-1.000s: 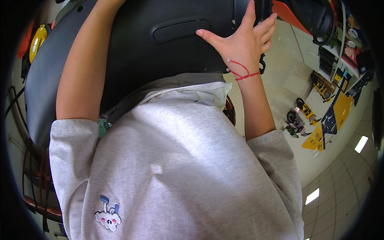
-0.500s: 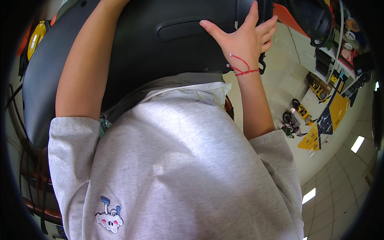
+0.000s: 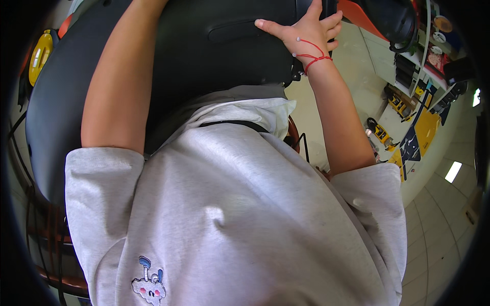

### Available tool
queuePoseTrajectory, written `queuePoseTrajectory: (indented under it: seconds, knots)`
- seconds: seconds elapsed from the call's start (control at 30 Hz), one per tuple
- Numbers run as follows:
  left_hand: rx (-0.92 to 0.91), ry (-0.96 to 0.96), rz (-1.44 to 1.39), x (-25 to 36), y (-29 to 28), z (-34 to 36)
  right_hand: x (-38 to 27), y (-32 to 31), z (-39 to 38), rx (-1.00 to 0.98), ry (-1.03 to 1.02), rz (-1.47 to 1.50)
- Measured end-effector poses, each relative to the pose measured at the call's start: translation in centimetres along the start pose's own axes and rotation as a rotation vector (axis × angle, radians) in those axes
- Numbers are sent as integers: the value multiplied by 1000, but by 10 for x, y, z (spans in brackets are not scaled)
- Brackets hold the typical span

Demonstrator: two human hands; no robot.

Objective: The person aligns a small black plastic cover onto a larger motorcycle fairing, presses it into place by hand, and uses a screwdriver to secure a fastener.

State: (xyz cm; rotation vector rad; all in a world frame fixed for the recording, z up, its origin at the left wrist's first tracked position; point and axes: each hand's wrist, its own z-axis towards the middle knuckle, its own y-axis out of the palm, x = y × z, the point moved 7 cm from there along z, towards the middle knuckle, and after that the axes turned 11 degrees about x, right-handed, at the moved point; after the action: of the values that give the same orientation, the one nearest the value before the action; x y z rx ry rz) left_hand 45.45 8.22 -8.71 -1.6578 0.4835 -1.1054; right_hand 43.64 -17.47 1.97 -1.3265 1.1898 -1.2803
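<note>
A large dark grey-black moulded plastic shell [image 3: 204,61] spans the upper part of the head view, close against my body. It has a long oval recess [image 3: 232,31] in its face. My right hand [image 3: 309,30], a red string bracelet round its wrist, lies at the shell's right end. The thumb stretches left toward the recess, and the other fingers spread up and over the right edge. My left forearm crosses the shell's left part, but the left hand is cut off by the top of the picture. Whether the right fingers press or only rest cannot be made out.
At the far left is a yellow part [image 3: 41,57] beside dark cables. A black rounded object [image 3: 390,23] with an orange-red piece stands at upper right. Beyond, a shelf, small yellow motorbike-like models [image 3: 380,133] and a yellow-and-navy panel [image 3: 426,130] line the right side.
My right hand has shifted slightly up and left along the shell's end, its fingers still spread. My left forearm appears a little further right, and the whole view has tilted slightly.
</note>
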Motion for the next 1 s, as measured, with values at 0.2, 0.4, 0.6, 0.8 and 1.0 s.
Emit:
queuePoseTrajectory:
  seconds: [0.2, 0.4, 0.6, 0.8, 1.0]
  knots:
    - [23, -49, -16, -3, -13, -7, 1, 31, 16, -89, -24, -60]
    - [-78, 13, 1, -5, 21, 7, 5, 30, 29, -208, 12, -26]
    - [-150, 6, 12, -10, 22, 8, -3, 35, 25, -243, 34, -21]
    - [-97, 21, 39, -10, 23, 7, -4, 50, 33, -360, 46, -128]
    - [-46, -12, 23, -16, 20, 6, -11, 58, 40, -454, 63, -197]
